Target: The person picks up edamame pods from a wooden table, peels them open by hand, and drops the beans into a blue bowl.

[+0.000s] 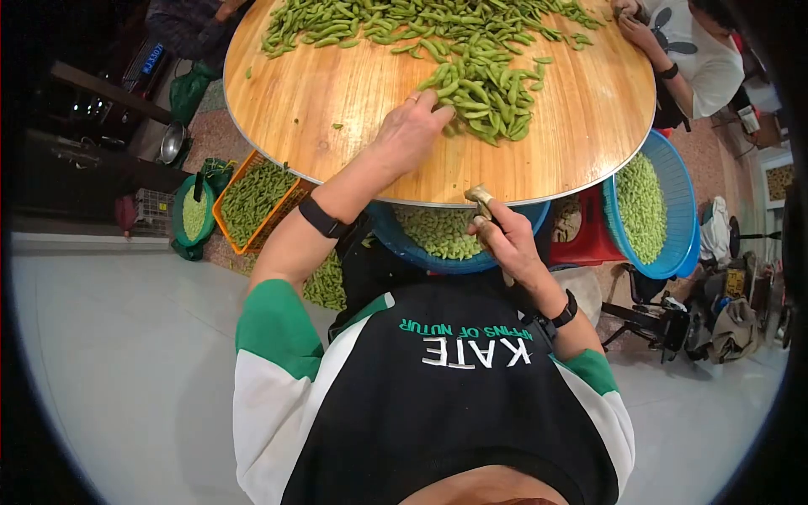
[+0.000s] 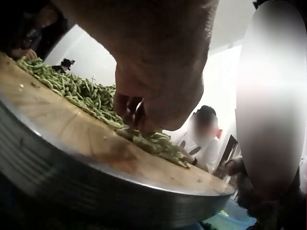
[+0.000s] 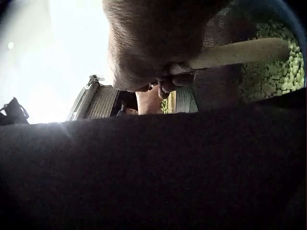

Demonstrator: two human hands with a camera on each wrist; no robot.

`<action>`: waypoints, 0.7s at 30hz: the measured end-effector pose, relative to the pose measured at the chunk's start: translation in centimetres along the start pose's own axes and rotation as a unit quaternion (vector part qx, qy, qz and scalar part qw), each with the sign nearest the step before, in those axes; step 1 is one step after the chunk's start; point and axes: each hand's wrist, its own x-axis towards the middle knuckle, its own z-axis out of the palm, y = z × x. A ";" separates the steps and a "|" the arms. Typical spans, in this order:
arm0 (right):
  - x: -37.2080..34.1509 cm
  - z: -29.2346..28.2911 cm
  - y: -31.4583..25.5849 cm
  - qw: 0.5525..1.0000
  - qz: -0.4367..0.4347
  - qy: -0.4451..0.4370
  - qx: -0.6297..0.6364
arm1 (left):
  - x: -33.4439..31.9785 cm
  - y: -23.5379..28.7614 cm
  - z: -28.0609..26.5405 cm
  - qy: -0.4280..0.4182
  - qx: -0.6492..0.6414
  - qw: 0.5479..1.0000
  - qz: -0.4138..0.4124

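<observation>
The left hand (image 1: 411,136) touches green pods (image 1: 497,97) heaped on a round wooden table (image 1: 311,109); its fingers bend downward, but whether they pinch a pod cannot be told. The right hand (image 1: 513,244) grips a pale-handled tool (image 3: 240,53) beside the near rim.

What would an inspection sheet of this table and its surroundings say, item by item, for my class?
Surface: round wooden table, metal-edged, partly bare
Job's things: green pods heaped on it; blue tub of shelled beans below its near edge
Clutter: small green scrap on bare wood
Hands: left hand at the pods, pinch unclear; right hand grips a pale handle
Cables: nothing seen
Surroundings: orange crate of pods, left; second blue tub, right; person far right
</observation>
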 end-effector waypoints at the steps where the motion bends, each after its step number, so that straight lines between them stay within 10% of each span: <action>1: -0.1 0.0 -0.1 0.997 0.041 0.002 0.062 | 0.1 -0.3 0.3 -0.009 -0.003 1.000 0.001; 8: 1.7 0.3 -0.2 0.946 0.116 0.045 0.300 | -1.9 1.1 -0.9 -0.001 -0.094 0.995 -0.023; 10: 2.4 0.4 -0.3 0.941 0.124 0.054 0.310 | -2.5 2.6 -1.6 -0.040 -0.374 0.902 -0.211; 16: 2.4 0.3 -0.9 0.880 0.146 -0.006 0.451 | -4.6 5.7 -2.1 -0.071 -0.649 0.689 -0.315; 21: 2.2 0.5 -1.0 0.873 0.148 -0.017 0.466 | -5.1 5.6 -2.0 -0.105 -0.640 0.697 -0.305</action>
